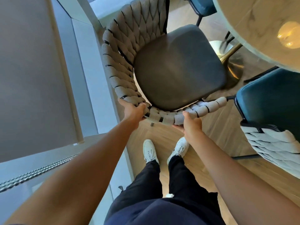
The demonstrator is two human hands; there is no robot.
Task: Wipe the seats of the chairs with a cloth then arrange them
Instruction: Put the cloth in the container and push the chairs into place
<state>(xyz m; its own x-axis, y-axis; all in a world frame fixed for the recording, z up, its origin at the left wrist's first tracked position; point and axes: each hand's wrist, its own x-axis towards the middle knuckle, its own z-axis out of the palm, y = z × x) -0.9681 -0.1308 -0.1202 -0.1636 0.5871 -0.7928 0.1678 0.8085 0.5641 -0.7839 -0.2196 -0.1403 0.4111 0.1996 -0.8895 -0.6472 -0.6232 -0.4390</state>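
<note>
A chair with a dark grey seat (178,67) and a curved backrest of woven grey rope (120,62) stands right in front of me, seen from above. My left hand (133,111) grips the backrest's top rim at its near left. My right hand (190,124) grips the same rim further right, thumb on top. No cloth is visible in either hand or anywhere in the frame.
A round marble table (263,21) on a gold pedestal (233,62) fills the upper right. A teal-seated chair (272,101) with a rope back stands at right, another teal chair (203,7) at top. A white wall and window sill (90,78) run along the left. My white shoes stand on wood flooring (164,137).
</note>
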